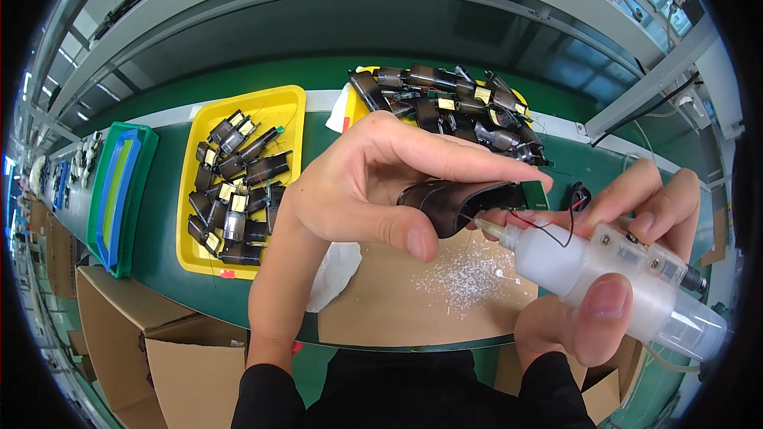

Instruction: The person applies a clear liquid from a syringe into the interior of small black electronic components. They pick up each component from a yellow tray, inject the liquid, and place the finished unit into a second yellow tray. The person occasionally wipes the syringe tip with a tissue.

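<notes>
My left hand (358, 183) is closed around a dark, curved plastic housing (435, 205), thumb below and fingers above. A small green circuit board (535, 193) shows at the housing's right end. Thin red and black wires (566, 240) loop out beside it, toward a small black part (579, 195). My right hand (606, 310) grips a translucent white dispensing syringe (548, 258), its thumb underneath and fingers over the top. The syringe slants up to the left, its pale nozzle (488, 228) at the housing's open underside; whether the tip touches is unclear. A clear block with screws sits along the barrel.
A yellow tray (296, 103) on the left holds several similar dark housings; another pile (433, 79) lies at the back. White specks (465, 278) cover a brown board (381, 314), beside a white cloth (335, 274). Green and blue trays (145, 191) stand farther left, with cardboard boxes (195, 373) below.
</notes>
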Demonstrator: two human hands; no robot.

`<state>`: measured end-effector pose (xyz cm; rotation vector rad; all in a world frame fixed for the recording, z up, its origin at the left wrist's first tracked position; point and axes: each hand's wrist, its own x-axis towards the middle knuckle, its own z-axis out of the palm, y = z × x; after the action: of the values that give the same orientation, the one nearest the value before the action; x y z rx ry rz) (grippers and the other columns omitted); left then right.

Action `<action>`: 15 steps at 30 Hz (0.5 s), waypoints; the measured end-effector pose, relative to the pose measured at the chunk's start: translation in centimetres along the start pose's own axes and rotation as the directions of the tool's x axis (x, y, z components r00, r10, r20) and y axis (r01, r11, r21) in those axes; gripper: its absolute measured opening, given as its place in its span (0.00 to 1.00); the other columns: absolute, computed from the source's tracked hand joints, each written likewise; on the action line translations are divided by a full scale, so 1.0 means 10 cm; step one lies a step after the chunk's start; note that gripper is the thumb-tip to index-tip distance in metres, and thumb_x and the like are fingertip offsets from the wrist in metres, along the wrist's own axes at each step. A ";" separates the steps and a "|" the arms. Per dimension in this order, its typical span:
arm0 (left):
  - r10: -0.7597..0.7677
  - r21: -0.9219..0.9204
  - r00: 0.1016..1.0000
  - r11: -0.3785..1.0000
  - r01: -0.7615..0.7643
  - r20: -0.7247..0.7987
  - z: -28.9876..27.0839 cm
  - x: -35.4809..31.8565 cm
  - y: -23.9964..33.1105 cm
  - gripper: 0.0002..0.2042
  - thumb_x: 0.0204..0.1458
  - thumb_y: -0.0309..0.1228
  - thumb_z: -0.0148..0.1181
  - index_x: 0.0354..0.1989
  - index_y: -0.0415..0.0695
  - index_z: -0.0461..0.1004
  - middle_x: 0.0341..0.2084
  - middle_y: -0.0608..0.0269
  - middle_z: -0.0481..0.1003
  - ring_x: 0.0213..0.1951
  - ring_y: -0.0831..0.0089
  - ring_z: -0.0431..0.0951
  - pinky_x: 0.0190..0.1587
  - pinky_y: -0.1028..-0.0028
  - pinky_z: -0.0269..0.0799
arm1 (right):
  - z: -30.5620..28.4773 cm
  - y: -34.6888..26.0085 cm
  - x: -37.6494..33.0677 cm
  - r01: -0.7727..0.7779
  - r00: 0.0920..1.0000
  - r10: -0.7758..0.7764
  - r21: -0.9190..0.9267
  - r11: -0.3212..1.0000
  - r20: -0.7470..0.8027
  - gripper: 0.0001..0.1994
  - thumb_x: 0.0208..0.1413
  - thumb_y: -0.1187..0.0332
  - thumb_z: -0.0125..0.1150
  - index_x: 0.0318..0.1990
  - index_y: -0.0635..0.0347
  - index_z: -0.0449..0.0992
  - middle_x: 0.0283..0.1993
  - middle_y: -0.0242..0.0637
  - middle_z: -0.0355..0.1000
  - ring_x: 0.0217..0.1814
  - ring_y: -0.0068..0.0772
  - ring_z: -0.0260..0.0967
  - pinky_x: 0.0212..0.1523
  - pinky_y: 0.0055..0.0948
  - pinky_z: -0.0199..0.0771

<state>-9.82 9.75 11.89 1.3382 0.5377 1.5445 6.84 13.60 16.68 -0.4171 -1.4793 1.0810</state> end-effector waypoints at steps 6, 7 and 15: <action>-0.033 0.004 0.997 0.999 0.033 -0.070 0.05 -0.02 0.02 0.38 0.28 0.50 0.69 0.41 0.25 0.71 0.29 0.51 0.74 0.31 0.69 0.75 0.33 0.76 0.69 | 0.06 0.03 -0.02 0.036 0.999 -0.037 -0.039 0.999 -0.036 0.27 0.39 0.51 0.63 0.32 0.56 0.51 0.26 0.33 0.58 0.22 0.21 0.60 0.30 0.20 0.72; -0.036 0.013 0.993 0.999 0.038 -0.112 0.09 -0.02 0.03 0.37 0.27 0.49 0.70 0.40 0.26 0.72 0.29 0.52 0.75 0.31 0.70 0.75 0.33 0.77 0.69 | 0.06 0.04 -0.03 0.035 0.999 -0.037 -0.037 0.999 -0.036 0.27 0.39 0.51 0.63 0.32 0.56 0.51 0.26 0.33 0.58 0.22 0.20 0.59 0.30 0.20 0.72; -0.058 -0.026 0.991 0.998 0.055 -0.121 0.07 -0.02 0.02 0.35 0.25 0.45 0.72 0.40 0.28 0.73 0.31 0.49 0.75 0.33 0.68 0.76 0.37 0.76 0.70 | 0.05 0.01 -0.03 -0.001 1.000 0.000 -0.058 0.998 -0.020 0.27 0.39 0.51 0.64 0.32 0.56 0.52 0.26 0.33 0.58 0.23 0.20 0.59 0.32 0.20 0.70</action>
<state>-9.22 9.34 12.14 1.2074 0.6269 1.5881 6.45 13.25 16.50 -0.4679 -1.4954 1.0332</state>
